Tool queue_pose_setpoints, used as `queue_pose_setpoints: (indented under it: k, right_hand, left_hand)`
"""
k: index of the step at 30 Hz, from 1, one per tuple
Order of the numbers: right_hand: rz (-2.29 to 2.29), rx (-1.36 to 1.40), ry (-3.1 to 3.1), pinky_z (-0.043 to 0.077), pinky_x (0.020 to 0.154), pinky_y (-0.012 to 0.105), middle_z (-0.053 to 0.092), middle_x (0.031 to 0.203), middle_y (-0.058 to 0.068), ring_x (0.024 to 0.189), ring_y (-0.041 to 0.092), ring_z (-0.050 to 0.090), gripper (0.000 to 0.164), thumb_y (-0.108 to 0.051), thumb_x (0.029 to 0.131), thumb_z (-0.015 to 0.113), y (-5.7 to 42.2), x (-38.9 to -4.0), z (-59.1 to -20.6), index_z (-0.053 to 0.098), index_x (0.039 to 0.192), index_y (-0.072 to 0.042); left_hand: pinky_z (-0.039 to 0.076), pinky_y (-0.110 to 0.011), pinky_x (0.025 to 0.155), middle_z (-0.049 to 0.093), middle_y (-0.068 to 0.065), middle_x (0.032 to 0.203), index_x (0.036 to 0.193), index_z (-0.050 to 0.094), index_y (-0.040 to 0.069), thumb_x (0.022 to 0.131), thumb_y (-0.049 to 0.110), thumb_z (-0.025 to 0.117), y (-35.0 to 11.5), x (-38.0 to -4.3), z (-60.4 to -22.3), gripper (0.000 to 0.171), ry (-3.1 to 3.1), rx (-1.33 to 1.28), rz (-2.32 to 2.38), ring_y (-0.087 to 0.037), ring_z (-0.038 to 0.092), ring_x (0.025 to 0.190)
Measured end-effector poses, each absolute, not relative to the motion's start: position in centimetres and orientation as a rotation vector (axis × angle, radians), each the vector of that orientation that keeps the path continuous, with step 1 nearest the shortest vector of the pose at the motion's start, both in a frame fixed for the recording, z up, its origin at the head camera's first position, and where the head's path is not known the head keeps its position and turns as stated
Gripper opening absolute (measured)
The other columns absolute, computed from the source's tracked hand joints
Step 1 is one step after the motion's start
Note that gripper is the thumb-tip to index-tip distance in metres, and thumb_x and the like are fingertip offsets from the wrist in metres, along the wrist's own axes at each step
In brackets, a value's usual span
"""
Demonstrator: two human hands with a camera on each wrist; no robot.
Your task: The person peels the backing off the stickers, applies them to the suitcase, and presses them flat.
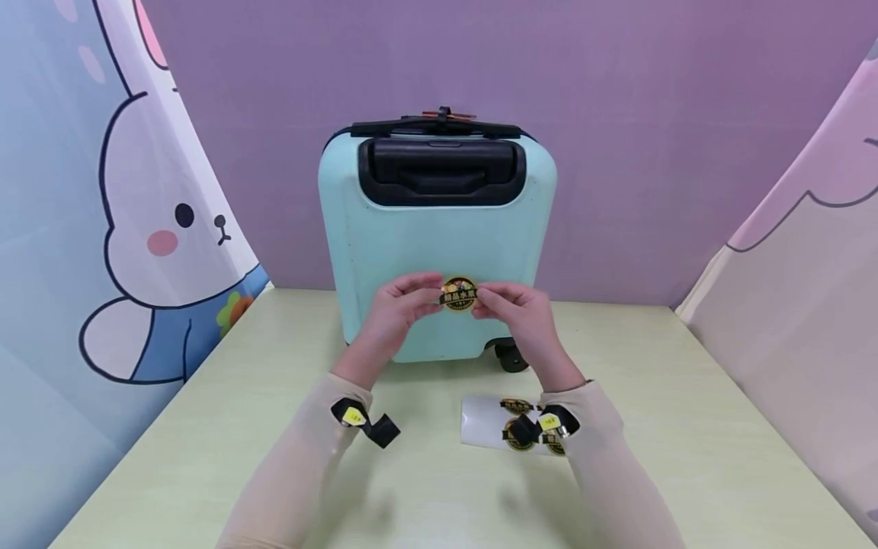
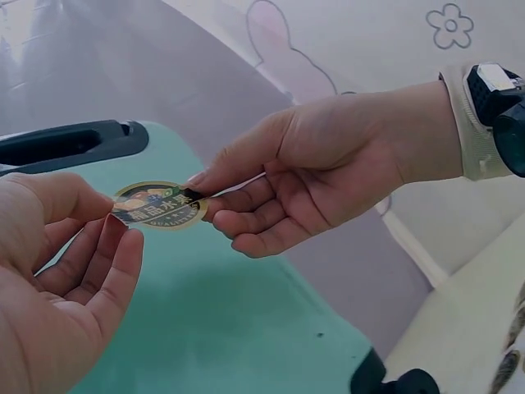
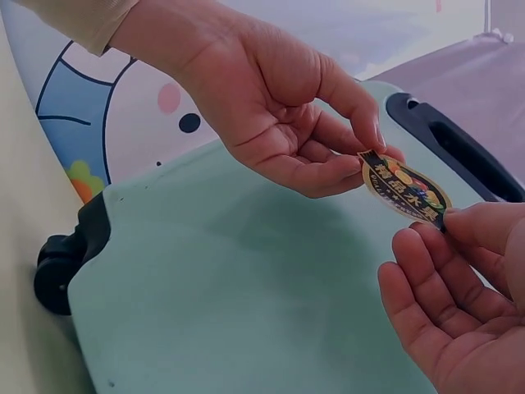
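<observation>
A round black-and-gold sticker (image 1: 458, 293) with fruit pictures and Chinese characters is stretched between both hands. My left hand (image 1: 401, 309) pinches its left edge between thumb and fingers. On the opposite edge, my right hand (image 1: 517, 309) pinches it the same way, as the right wrist view also shows with the sticker (image 3: 406, 191) slightly tilted. Right behind the hands stands a mint-green suitcase (image 1: 439, 240), upright, its black handle recess (image 1: 442, 171) at the top. In the left wrist view the sticker (image 2: 160, 207) overlaps the suitcase's green shell.
A white sticker sheet (image 1: 482, 423) with several similar stickers lies on the pale table (image 1: 425, 503), partly under the right sleeve. One black suitcase wheel (image 1: 511, 357) shows beside the right wrist. A purple cloth (image 1: 652, 152) hangs behind, and a rabbit-print cloth (image 1: 158, 191) at left.
</observation>
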State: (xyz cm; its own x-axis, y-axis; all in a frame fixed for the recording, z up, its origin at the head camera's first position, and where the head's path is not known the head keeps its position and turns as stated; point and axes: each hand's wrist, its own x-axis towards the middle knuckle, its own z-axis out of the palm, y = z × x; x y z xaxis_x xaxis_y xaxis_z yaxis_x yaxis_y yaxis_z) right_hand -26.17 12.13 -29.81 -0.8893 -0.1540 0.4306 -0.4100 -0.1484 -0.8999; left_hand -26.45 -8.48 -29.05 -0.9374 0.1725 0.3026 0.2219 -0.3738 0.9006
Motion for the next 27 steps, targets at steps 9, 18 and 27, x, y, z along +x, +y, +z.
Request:
queue_pose_setpoints:
  k: [9,18,27]
  right_hand:
    - [2.162,0.733,-1.871,0.060,0.078,0.032,0.073,0.083,0.002,0.074,0.013,0.071,0.015,0.000,0.096,0.063,10.5,-26.7,-28.0,0.070,0.105,0.009]
    - [2.251,0.747,-1.794,0.060,0.077,0.033,0.074,0.086,0.006,0.077,0.017,0.071,0.031,-0.013,0.102,0.054,8.1,-27.4,-26.6,0.067,0.110,0.014]
    - [2.282,0.762,-1.799,0.060,0.081,0.040,0.074,0.092,0.012,0.080,0.018,0.071,0.037,-0.017,0.105,0.049,6.5,-27.7,-25.3,0.065,0.115,0.015]
  left_hand:
    - [0.058,-0.031,0.086,0.071,0.000,0.101,0.096,0.075,0.016,0.094,-0.010,0.057,-9.7,-26.9,-27.6,0.032,-1.676,-0.556,-2.449,-0.015,0.067,0.095]
    - [0.057,-0.026,0.082,0.071,0.002,0.096,0.090,0.075,0.020,0.095,-0.011,0.055,-11.0,-27.0,-26.3,0.038,-1.545,-0.527,-2.434,-0.012,0.066,0.094]
    - [0.058,-0.025,0.078,0.073,0.000,0.090,0.086,0.076,0.017,0.094,-0.015,0.056,-12.1,-27.0,-25.5,0.039,-1.418,-0.472,-2.417,-0.013,0.069,0.088]
